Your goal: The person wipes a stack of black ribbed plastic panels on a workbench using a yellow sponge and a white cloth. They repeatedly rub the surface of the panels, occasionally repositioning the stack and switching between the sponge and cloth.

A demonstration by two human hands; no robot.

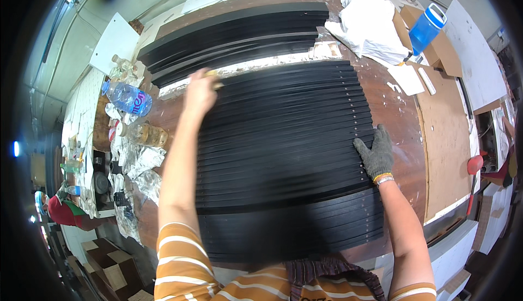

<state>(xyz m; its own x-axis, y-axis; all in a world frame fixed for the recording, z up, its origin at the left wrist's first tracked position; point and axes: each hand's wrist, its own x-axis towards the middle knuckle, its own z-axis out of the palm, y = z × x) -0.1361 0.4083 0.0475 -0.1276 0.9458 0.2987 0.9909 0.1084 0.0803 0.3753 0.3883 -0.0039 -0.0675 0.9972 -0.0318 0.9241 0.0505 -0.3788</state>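
Before me lies a broad row of black strips (278,137), packed side by side, with small holes near their right ends. My left hand (200,90), bare and blurred, is at the far left corner of this row. Its fingers close on a small yellowish pad (211,74), mostly hidden, perhaps a sponge. My right hand (376,156) wears a grey knit glove with a yellow cuff. It rests against the right ends of the strips, thumb and fingers apart, holding nothing. Farther back lies a second stack of black strips (241,25).
On the left are a large clear plastic bottle (128,98), a jar of brownish contents (145,134) and crumpled plastic sheeting (143,162). A white cloth bundle (365,21) and a blue bottle (427,29) stand back right. A co-worker (65,211) is far left.
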